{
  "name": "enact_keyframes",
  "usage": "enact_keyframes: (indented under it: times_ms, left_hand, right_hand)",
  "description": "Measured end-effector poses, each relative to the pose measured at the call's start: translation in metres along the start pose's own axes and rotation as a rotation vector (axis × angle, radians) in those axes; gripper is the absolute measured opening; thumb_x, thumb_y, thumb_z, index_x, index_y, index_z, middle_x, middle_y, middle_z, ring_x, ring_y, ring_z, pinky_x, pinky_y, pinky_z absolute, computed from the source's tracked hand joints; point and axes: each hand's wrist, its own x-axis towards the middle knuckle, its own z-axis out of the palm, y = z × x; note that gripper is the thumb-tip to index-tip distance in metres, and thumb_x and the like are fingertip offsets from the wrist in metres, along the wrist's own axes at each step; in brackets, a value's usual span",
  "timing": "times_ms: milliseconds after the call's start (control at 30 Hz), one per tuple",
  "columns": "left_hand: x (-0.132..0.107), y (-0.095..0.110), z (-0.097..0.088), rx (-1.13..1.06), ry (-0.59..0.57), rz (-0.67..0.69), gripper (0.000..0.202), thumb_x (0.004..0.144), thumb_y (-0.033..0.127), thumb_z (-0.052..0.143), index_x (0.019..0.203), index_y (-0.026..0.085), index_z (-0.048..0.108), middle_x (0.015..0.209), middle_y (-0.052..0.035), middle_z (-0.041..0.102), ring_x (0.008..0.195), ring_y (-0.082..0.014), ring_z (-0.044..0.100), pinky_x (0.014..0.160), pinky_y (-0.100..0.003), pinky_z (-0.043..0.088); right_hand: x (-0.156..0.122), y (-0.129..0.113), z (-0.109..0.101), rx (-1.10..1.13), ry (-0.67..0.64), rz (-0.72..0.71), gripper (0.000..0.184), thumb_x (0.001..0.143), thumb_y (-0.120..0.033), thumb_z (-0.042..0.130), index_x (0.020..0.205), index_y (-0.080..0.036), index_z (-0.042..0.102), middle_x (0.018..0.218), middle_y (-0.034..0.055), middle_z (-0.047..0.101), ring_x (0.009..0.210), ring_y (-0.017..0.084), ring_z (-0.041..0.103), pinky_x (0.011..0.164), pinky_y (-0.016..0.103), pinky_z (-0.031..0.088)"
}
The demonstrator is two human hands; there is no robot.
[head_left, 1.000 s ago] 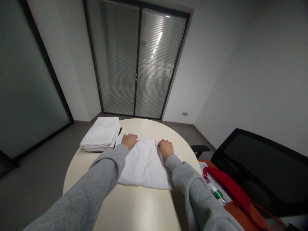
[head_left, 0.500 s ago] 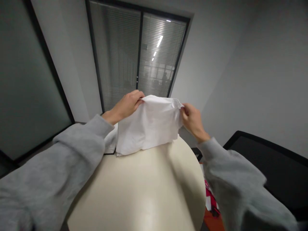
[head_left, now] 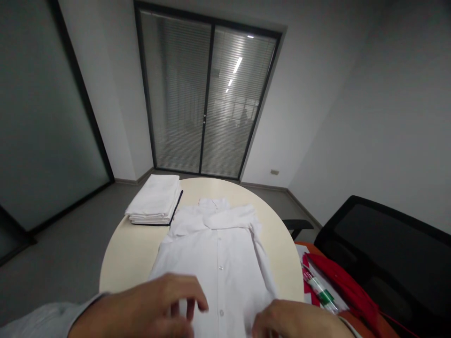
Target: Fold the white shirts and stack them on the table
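Observation:
A white button-up shirt [head_left: 204,253] lies front up on the round table, its collar toward the far edge and its sleeves folded across the upper chest. Over its lower left part is my left hand [head_left: 151,305], fingers bent and apart, with nothing in them. My right hand [head_left: 299,319] is at the lower right side of the shirt. Its fingers curl down and are partly blurred and cut off by the frame, so their grip is unclear. Left of the collar, a stack of folded white cloth [head_left: 157,197] rests on a thin dark-edged board.
The cream round table [head_left: 123,267] curves around the shirt. On the right stands a black mesh chair [head_left: 380,253] with red fabric [head_left: 338,281] and a clear, green-labelled package [head_left: 322,293] on its orange seat. A blind-covered glass partition [head_left: 207,94] is beyond the table.
Both hands have come down toward me from the raised white cloth at the table's far side. The shirt now lies flat, and the folded stack is in full view.

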Motion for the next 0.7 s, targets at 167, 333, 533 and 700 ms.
enact_keyframes:
  times_ms: [167, 333, 533, 700]
  left_hand:
    - [0.070, -0.068, -0.070, 0.154, 0.472, -0.213, 0.039, 0.098, 0.053, 0.048, 0.116, 0.024, 0.066, 0.112, -0.0067, 0.073, 0.095, -0.0220, 0.070, 0.082, -0.032, 0.054]
    - [0.156, -0.163, -0.086, 0.561, 0.411, -0.525, 0.054, 0.098, 0.050, 0.044, 0.143, 0.022, 0.054, 0.152, -0.0156, 0.053, 0.137, -0.0338, 0.051, 0.109, -0.049, 0.041]
    - [0.200, -0.224, -0.077, 0.596, 0.316, -0.609, 0.067, 0.100, 0.055, 0.032, 0.159, 0.023, 0.035, 0.169, -0.0147, 0.025, 0.155, -0.0383, 0.024, 0.118, -0.066, 0.023]
    - [0.230, -0.252, -0.094, 0.613, 0.305, -0.591, 0.070, 0.102, 0.057, 0.026, 0.163, 0.023, 0.028, 0.172, -0.0104, 0.014, 0.158, -0.0358, 0.012, 0.122, -0.064, 0.014]
  right_hand:
    - [0.060, 0.017, -0.044, -0.030, 0.233, -0.123, 0.045, 0.093, -0.043, 0.060, 0.134, -0.024, 0.065, 0.127, 0.0098, 0.069, 0.110, 0.024, 0.066, 0.100, 0.036, 0.049]
    - [0.162, 0.057, -0.070, -0.306, 0.558, 0.113, 0.062, 0.098, -0.045, 0.053, 0.156, -0.025, 0.043, 0.166, 0.0133, 0.033, 0.151, 0.035, 0.030, 0.123, 0.052, 0.019]
    - [0.220, 0.107, -0.075, -0.307, 0.520, 0.290, 0.076, 0.100, -0.064, 0.036, 0.165, -0.028, 0.019, 0.172, 0.0073, 0.016, 0.157, 0.038, 0.008, 0.122, 0.062, -0.001]
    - [0.237, 0.133, -0.077, -0.265, 0.562, 0.337, 0.072, 0.103, -0.064, 0.023, 0.165, -0.030, 0.017, 0.172, 0.0041, 0.017, 0.157, 0.035, 0.007, 0.122, 0.062, -0.005]
